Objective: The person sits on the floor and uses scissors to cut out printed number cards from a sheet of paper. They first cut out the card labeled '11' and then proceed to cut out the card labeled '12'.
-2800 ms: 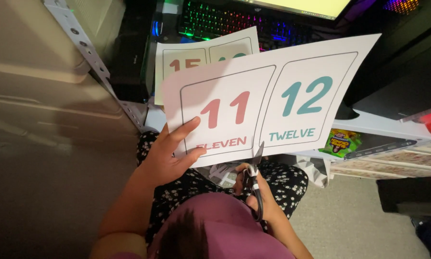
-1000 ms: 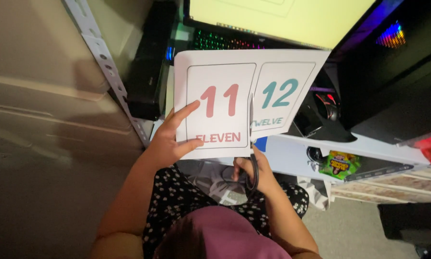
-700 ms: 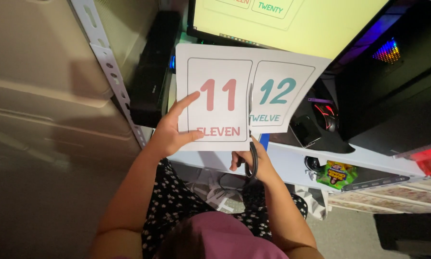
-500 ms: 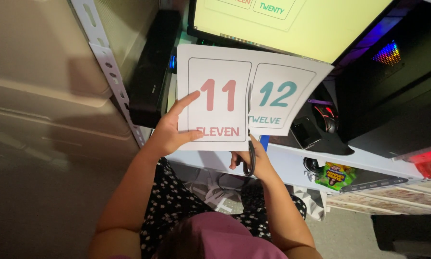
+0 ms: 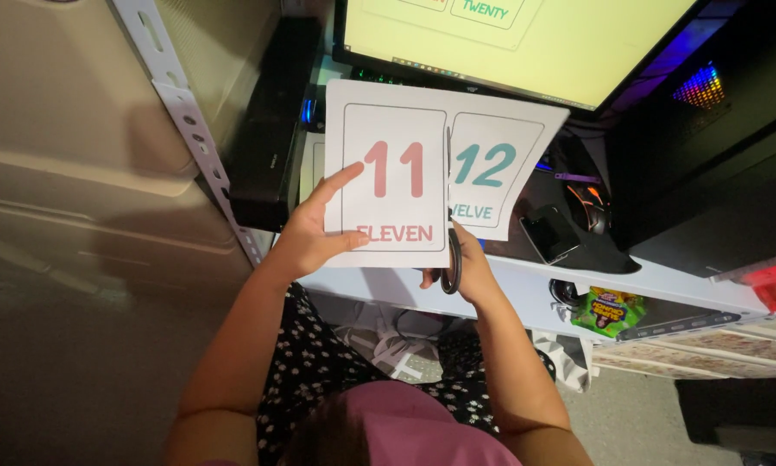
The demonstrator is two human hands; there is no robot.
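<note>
The left hand (image 5: 306, 237) grips the lower left edge of a white card sheet (image 5: 422, 177), thumb on its front and index finger stretched up across the printed panel, while the right hand (image 5: 461, 267) is closed around the handles of a pair of scissors (image 5: 449, 226). Since the frame half a second before, the blades have climbed up the line between the red-numbered panel and the teal-numbered one, and the teal half now hangs a little lower and tilted; whether the cut reaches the top edge is hard to tell. The sheet is held upright above the white tabletop (image 5: 526, 293), in front of the lit monitor (image 5: 526, 39), between and just above both hands.
</note>
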